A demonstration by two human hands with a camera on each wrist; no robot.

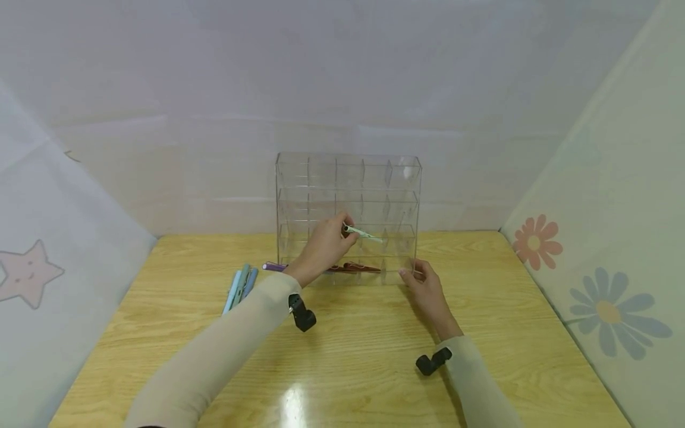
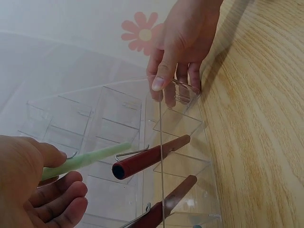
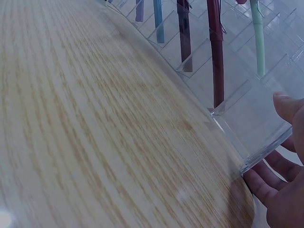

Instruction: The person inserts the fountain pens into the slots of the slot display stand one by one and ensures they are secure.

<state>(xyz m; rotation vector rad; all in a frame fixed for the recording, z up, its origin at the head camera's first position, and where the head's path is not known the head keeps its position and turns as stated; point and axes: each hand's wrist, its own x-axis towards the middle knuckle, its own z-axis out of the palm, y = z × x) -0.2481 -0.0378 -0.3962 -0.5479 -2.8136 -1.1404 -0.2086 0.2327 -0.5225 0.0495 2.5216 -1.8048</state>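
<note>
My left hand point(image 1: 325, 245) pinches a light green pen point(image 2: 90, 159) with a metal clip between thumb and fingers. The pen lies nearly level, its far end pointing right, in front of a clear acrylic organizer point(image 1: 418, 208) with rows of compartments. At the organizer's lower right corner, my right hand point(image 1: 428, 294) grips the side wall, thumb in front and fingers behind. The bottom row holds a red pen point(image 3: 217, 61), a darker red pen point(image 3: 184, 38), a blue pen point(image 3: 158, 21) and a purple pen point(image 1: 274, 267). In the head view my left hand and sleeve cover part of that row.
Left of the organizer, several pens lie side by side on the wooden table point(image 1: 364, 368), among them a light blue pen point(image 1: 232, 290) and a darker blue pen point(image 1: 250, 282). White sheets point(image 1: 241, 89) printed with flowers and a star enclose the table's back and sides.
</note>
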